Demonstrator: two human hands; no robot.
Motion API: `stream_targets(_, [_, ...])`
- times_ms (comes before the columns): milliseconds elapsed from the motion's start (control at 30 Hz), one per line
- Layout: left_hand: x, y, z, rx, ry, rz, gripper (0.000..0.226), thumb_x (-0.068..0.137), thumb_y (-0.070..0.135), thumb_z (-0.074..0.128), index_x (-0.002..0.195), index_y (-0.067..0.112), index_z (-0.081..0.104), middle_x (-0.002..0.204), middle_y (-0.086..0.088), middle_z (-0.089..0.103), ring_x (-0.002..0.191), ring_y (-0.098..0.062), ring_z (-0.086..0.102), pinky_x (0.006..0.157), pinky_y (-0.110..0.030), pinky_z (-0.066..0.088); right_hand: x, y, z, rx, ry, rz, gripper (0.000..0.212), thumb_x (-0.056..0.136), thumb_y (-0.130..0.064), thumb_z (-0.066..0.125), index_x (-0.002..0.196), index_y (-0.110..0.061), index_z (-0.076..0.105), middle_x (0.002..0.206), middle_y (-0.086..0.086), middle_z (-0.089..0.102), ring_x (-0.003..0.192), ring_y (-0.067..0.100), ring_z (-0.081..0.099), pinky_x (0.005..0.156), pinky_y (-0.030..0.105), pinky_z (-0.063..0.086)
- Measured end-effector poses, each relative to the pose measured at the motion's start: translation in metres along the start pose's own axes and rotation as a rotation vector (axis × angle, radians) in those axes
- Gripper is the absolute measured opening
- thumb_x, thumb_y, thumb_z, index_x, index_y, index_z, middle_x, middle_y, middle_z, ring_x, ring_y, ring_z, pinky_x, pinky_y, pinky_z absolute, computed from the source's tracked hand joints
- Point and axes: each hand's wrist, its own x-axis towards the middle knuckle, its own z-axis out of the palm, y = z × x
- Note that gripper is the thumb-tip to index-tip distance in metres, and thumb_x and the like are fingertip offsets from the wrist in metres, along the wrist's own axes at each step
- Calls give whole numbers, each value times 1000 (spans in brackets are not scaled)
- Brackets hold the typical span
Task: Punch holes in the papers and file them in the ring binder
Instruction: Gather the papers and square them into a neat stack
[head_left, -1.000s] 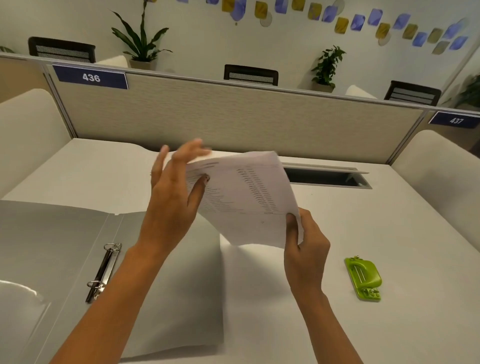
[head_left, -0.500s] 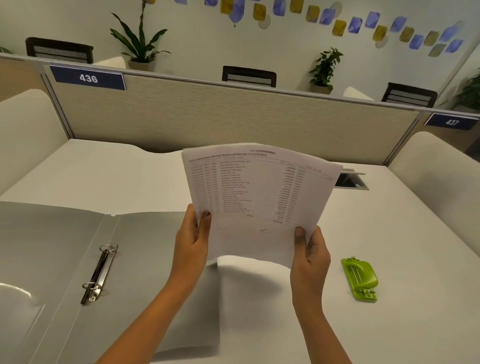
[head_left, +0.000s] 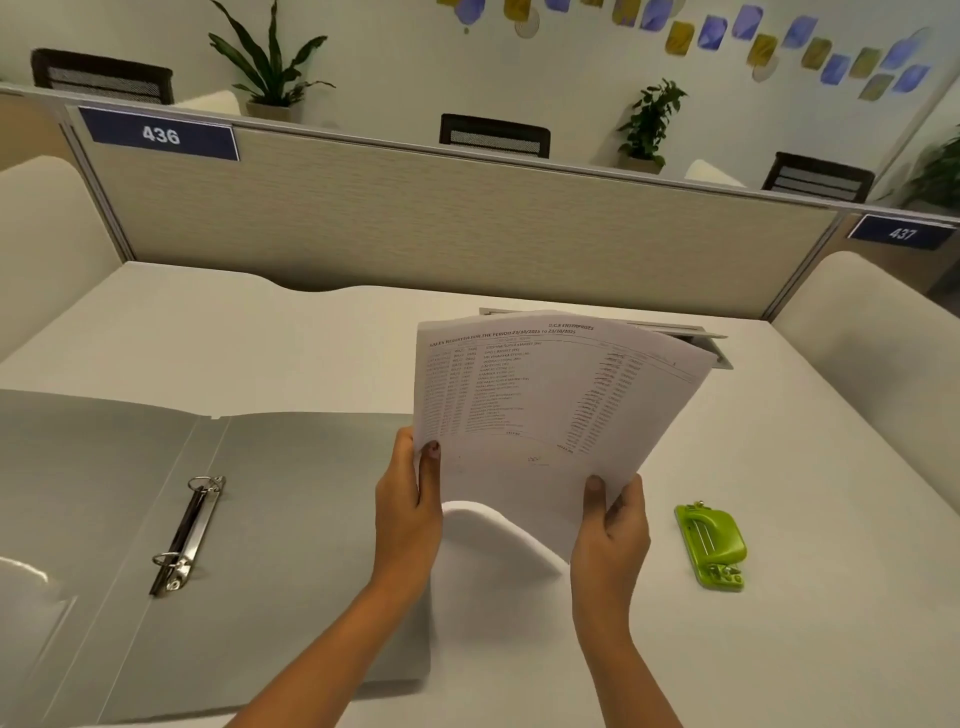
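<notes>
I hold a thin stack of printed papers (head_left: 550, 405) above the desk, its printed side facing me. My left hand (head_left: 408, 501) grips the lower left edge and my right hand (head_left: 610, 525) grips the lower right corner. The bottom of the stack curls under between my hands. A grey ring binder (head_left: 291, 519) lies open flat on the left, its two metal rings (head_left: 189, 530) closed. A green hole punch (head_left: 712, 543) sits on the desk just right of my right hand.
The white desk (head_left: 260, 343) is bounded by a beige partition (head_left: 441, 228) at the back and padded side panels. A cable slot (head_left: 711, 340) in the desk lies behind the papers.
My left hand moved from the top of the papers down to their lower left edge. The stack turned upright with its print facing me, then tilted slightly to the right.
</notes>
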Motion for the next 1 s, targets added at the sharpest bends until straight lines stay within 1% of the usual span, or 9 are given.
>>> stream_targets(167, [-2, -4, 4, -4, -18, 9, 30, 92, 39, 37, 118, 27, 47, 112, 8, 62, 102, -10, 64, 87, -35, 57, -2, 4, -2, -39, 32, -19, 23, 99, -19, 47, 122, -19, 52, 110, -4, 65, 101, 6, 61, 78, 13, 51])
stream_targets(267, [-4, -10, 8, 0, -36, 11, 20, 94, 35, 38, 111, 35, 48, 110, 15, 62, 98, -2, 64, 82, -27, 57, -4, 7, -3, -31, 76, -6, 14, 99, -20, 48, 111, -26, 50, 103, -9, 65, 92, -2, 61, 67, 6, 48])
stream_targets(333, [-5, -9, 10, -16, -38, 2, 18, 93, 35, 38, 108, 40, 48, 107, 18, 62, 96, 2, 63, 79, -21, 57, -4, 5, -5, -23, 120, -23, 11, 99, -18, 49, 107, -25, 50, 98, -6, 65, 82, -8, 60, 64, 2, 45])
stream_targets(400, [-5, -6, 11, -36, -39, -7, 19, 94, 33, 38, 108, 41, 49, 106, 19, 62, 96, 3, 63, 76, -16, 55, -2, 3, -7, -26, 163, -55, 8, 99, -17, 49, 106, -21, 51, 94, -1, 66, 78, -6, 59, 62, 3, 45])
stream_targets(467, [-3, -2, 13, -47, -44, -7, 22, 98, 26, 38, 107, 43, 49, 101, 26, 63, 95, 5, 63, 73, -12, 52, 1, 2, -9, -26, 188, -81, 10, 99, -18, 49, 108, -18, 50, 96, 2, 65, 81, -3, 60, 64, 2, 46])
stream_targets(533, [-2, -1, 14, -63, -54, 1, 23, 99, 24, 38, 109, 40, 52, 98, 30, 65, 95, 2, 64, 73, -13, 53, 3, 3, -11, -22, 181, -87, 11, 98, -20, 50, 108, -22, 49, 101, -1, 64, 86, -4, 61, 67, 3, 47])
stream_targets(667, [0, -2, 15, -100, -65, 20, 29, 97, 30, 39, 119, 20, 54, 106, 11, 68, 97, -9, 66, 76, -25, 58, 2, 10, -16, 20, 148, -61, 15, 95, -22, 55, 109, -26, 50, 107, -1, 66, 96, 5, 63, 75, 11, 52])
stream_targets(867, [5, 10, 19, -106, -48, 63, 20, 95, 29, 39, 109, 34, 54, 102, 11, 66, 95, -9, 66, 73, -21, 58, 10, 2, -20, 29, 146, -105, 10, 97, -20, 50, 107, -22, 50, 103, -7, 64, 89, -4, 60, 75, 10, 52])
stream_targets(1000, [4, 13, 25, -177, -28, 18, 22, 98, 24, 43, 114, 19, 56, 107, 7, 66, 99, -9, 65, 79, -24, 58, 13, -1, -23, 34, 167, -139, 10, 96, -22, 51, 105, -19, 50, 100, -3, 65, 85, -5, 60, 72, 6, 49])
